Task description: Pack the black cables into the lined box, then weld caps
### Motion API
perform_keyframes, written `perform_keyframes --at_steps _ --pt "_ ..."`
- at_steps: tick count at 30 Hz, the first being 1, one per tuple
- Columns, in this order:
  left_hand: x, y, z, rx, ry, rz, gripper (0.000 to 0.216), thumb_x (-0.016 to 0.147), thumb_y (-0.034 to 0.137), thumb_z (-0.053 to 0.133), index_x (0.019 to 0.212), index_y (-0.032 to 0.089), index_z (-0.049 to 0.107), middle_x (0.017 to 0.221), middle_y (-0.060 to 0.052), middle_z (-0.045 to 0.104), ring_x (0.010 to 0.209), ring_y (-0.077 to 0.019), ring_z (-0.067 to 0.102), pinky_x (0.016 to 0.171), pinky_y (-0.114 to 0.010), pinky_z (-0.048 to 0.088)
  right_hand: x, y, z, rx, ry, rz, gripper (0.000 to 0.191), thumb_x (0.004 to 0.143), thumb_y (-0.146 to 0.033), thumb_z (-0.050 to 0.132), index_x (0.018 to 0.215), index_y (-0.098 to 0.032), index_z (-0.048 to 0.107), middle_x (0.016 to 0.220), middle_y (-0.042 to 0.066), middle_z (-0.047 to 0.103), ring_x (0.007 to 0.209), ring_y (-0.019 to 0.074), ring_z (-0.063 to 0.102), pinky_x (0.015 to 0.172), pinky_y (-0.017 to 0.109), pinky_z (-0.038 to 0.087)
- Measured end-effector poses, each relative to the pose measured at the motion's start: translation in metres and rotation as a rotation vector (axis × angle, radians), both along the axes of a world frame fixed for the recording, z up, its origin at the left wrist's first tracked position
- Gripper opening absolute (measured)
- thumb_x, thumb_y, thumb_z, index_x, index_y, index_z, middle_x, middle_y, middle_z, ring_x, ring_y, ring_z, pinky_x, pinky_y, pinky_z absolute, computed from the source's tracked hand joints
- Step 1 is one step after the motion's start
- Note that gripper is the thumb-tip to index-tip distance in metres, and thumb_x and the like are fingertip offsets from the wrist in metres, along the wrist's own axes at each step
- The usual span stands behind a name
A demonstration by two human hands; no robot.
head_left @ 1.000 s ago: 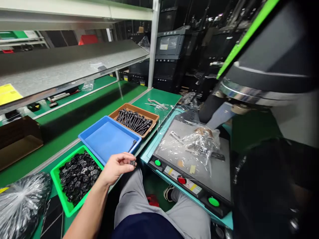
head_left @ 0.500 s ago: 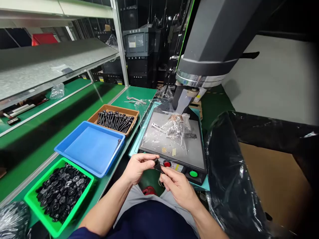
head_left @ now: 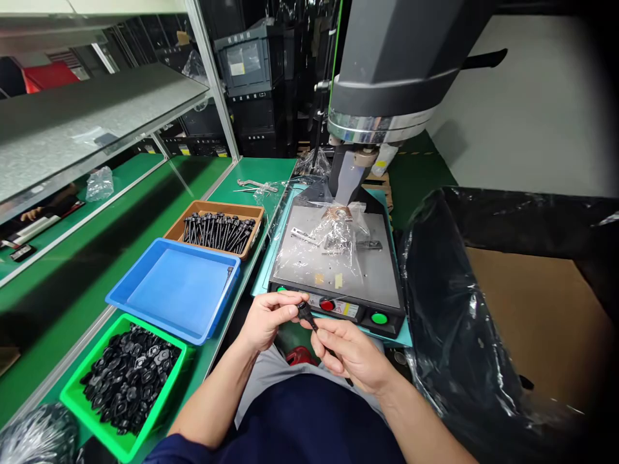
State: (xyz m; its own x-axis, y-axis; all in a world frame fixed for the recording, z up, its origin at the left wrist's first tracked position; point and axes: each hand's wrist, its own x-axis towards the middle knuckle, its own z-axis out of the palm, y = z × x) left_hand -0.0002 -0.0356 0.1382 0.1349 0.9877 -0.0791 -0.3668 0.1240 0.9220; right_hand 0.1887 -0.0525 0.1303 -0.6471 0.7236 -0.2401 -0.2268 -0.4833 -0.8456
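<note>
A black stemmed part (head_left: 304,312) with a knob-like head is held in front of my body, tilted with its head up to the left. My left hand (head_left: 265,322) pinches the head between thumb and fingers. My right hand (head_left: 356,354) is closed around the stem, whose thin end shows below the palm. Similar black stemmed parts (head_left: 220,231) lie in a brown tray (head_left: 258,237). A blue tray (head_left: 169,283) in front of it has one stemmed part along its right side. Nearest my left forearm, a green bin (head_left: 167,396) contains many small black pieces (head_left: 130,380).
A bench machine stands ahead, its dark head (head_left: 387,71) above a grey plate (head_left: 294,267) with a plastic-covered fixture (head_left: 336,229). Red (head_left: 327,304) and green (head_left: 380,318) buttons line its front. A carton lined with black plastic (head_left: 440,309) is at right; pliers-like tools (head_left: 256,185) lie behind.
The stemmed part now shows more clearly, its stem end visible below my right hand. My right hand has shifted slightly down and right along it. The camera view has turned slightly.
</note>
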Motion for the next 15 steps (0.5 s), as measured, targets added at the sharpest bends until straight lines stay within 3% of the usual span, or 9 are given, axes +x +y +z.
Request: perform_keyframes --at_steps 3,8,12,15 --pt "0.0 0.0005 -0.0019 0.011 0.024 -0.013 0.016 0.069 0.025 0.077 0.083 0.017 0.076 0.103 -0.011 0.072 0.095 -0.0245 0.066 0.068 -0.031 0.054 -0.0011 -0.0011 0.0004 -0.067 0.04 -0.014 0.033 0.084 -0.044 0.063 0.075 -0.013 0.059 0.054 -0.004 0.044 0.037 0.0024 0.028 0.035 0.017 0.019" --pt "0.0014 0.0011 -0.0048 0.029 0.017 -0.014 0.015 0.072 0.026 0.074 0.085 0.019 0.076 0.103 -0.01 0.073 0.1 -0.0263 0.065 0.08 -0.037 0.054 -0.0026 -0.0021 0.0007 -0.254 0.131 0.0 0.037 0.08 -0.043 0.069 0.105 -0.017 0.061 0.067 -0.003 0.052 0.039 0.0006 0.026 0.035 0.015 0.016" --pt "0.0025 0.0014 -0.0061 0.014 0.063 0.001 0.015 0.072 0.028 0.074 0.083 0.018 0.076 0.103 -0.01 0.073 0.103 -0.0277 0.065 0.086 -0.04 0.052 -0.0033 -0.0032 0.0006 -0.176 0.097 -0.042 0.031 0.083 -0.043 0.066 0.09 -0.013 0.063 0.061 -0.004 0.049 0.038 0.0012 0.028 0.034 0.015 0.016" --pt "0.0033 0.0016 -0.0069 -0.011 0.024 -0.018 0.018 0.071 0.028 0.075 0.085 0.017 0.075 0.105 -0.011 0.072 0.099 -0.0276 0.067 0.08 -0.039 0.054 -0.0025 -0.0034 0.0003 -0.251 0.135 -0.023 0.03 0.082 -0.041 0.067 0.094 -0.014 0.063 0.063 -0.004 0.049 0.038 0.0002 0.025 0.033 0.014 0.014"
